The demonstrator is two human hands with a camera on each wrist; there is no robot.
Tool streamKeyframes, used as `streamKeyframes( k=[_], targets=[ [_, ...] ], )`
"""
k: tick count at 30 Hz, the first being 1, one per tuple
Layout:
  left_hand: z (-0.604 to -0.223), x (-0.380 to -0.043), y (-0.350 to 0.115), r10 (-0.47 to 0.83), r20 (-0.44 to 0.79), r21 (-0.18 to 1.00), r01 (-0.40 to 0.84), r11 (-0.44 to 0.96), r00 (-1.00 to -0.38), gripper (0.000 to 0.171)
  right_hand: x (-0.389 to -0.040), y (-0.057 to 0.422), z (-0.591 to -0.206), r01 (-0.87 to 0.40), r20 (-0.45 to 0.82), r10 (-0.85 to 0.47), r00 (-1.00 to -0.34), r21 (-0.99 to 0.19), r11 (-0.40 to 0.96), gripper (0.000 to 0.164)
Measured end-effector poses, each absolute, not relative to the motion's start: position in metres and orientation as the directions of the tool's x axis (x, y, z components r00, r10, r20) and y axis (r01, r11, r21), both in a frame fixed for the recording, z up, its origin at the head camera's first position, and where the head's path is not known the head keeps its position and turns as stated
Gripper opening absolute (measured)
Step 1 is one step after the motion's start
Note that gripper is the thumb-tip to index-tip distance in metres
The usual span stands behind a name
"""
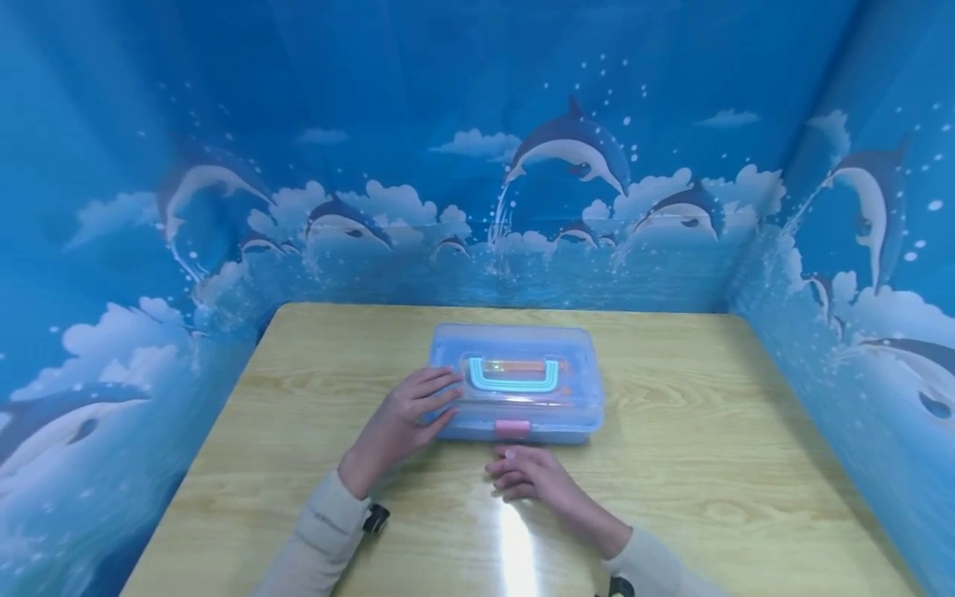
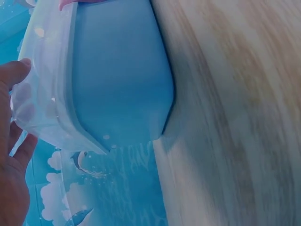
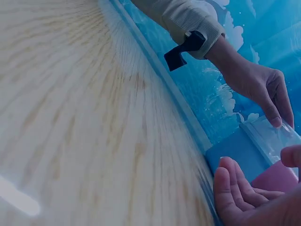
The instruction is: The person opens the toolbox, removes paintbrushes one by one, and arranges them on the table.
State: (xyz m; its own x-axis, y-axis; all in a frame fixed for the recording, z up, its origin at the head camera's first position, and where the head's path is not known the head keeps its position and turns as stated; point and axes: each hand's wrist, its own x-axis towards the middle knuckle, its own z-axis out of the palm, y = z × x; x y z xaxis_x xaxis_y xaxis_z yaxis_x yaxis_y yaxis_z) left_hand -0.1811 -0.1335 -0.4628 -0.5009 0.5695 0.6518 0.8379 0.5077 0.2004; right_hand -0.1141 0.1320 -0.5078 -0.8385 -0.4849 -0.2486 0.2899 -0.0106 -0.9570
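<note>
A blue plastic storage box [image 1: 470,429] with a see-through lid [image 1: 578,348] sits closed on the table. On the lid are a light blue handle [image 1: 515,385], lying flat, and orange items [image 1: 516,366] showing through. At the front is a pink latch [image 1: 512,429]. My left hand [image 1: 409,412] rests on the lid's left front corner, thumb and fingers spread; the left wrist view has the thumb [image 2: 19,70] at the lid's edge. Just before the latch is my right hand [image 1: 539,479], its fingers loosely bent and holding nothing; the right wrist view shows them beside the pink latch [image 3: 273,179].
The wood-grain table [image 1: 709,439] extends on both sides of the box. Behind and at the sides hangs a blue curtain [image 1: 418,99] printed with dolphins and clouds. A black strap [image 1: 376,519] sits at the left sleeve's cuff.
</note>
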Motion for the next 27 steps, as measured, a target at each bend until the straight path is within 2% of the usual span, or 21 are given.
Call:
streamKeyframes(
  k=[8,16,22,27],
  targets=[
    [-0.465,-0.179,-0.132,0.557,0.668,0.212,0.844,0.492,-0.493,0.043,-0.118,0.132,-0.51,0.363,-0.314,-0.383,-0.869,-0.93,-0.06,0.063],
    [-0.469,-0.178,-0.132,0.545,0.675,0.219,0.841,0.494,-0.496,0.043,-0.122,0.136,-0.512,0.393,-0.347,-0.38,-0.857,-0.918,-0.048,0.07],
    [-0.472,-0.179,-0.133,0.54,0.687,0.225,0.849,0.479,-0.487,0.043,-0.129,0.141,-0.511,0.409,-0.368,-0.366,-0.855,-0.912,-0.039,0.086],
    [-0.471,-0.181,-0.134,0.544,0.682,0.225,0.847,0.481,-0.49,0.043,-0.132,0.142,-0.511,0.43,-0.389,-0.334,-0.859,-0.901,-0.056,0.084]
  ],
)
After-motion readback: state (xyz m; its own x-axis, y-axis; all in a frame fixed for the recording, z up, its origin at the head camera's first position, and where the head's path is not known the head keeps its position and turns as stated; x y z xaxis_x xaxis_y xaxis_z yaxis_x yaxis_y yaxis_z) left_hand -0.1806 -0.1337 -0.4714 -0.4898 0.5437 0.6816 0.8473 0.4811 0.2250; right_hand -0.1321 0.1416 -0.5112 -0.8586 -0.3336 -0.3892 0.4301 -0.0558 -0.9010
